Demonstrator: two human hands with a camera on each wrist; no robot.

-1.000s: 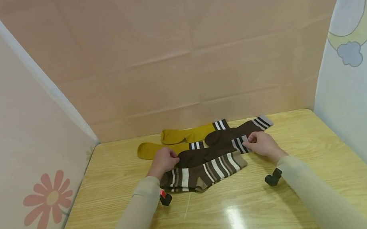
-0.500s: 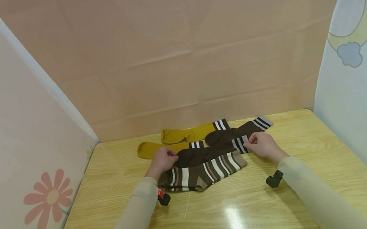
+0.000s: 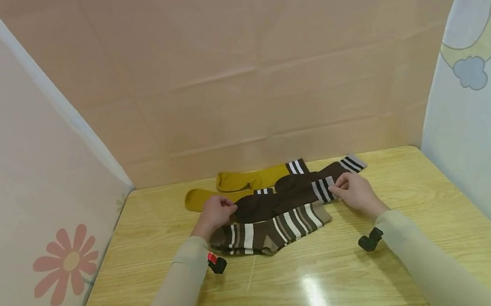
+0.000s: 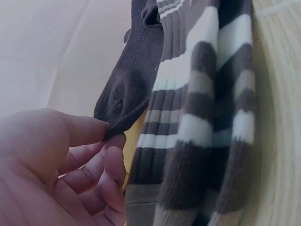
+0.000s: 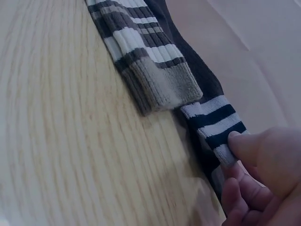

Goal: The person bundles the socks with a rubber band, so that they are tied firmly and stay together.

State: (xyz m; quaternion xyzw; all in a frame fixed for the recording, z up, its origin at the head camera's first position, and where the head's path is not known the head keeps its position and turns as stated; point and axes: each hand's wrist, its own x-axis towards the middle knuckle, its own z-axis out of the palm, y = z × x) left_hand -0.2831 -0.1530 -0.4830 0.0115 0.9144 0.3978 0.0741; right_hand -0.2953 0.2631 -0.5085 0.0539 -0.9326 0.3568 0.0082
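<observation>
Stretched between both hands is a dark brown sock (image 3: 278, 203) with a grey cuff striped in black. My left hand (image 3: 214, 213) pinches its toe end between thumb and fingers; the left wrist view shows that pinch on the dark toe (image 4: 124, 96). At the other end my right hand (image 3: 354, 192) pinches the striped cuff (image 5: 217, 123), thumb on top. Right in front lie striped socks (image 3: 271, 232) in brown, white and tan, overlapping the dark sock's near edge in both wrist views.
Behind lies a second dark brown sock (image 3: 308, 177) with a grey striped cuff. Two mustard socks (image 3: 254, 177) with dark, white-striped cuffs lie toward the back left. All rest on a wooden table (image 3: 270, 300) between fabric walls.
The dark brown sock has risen slightly in the head view, its cuff end shifting a little back and right with my right hand. My left hand stays nearly in place.
</observation>
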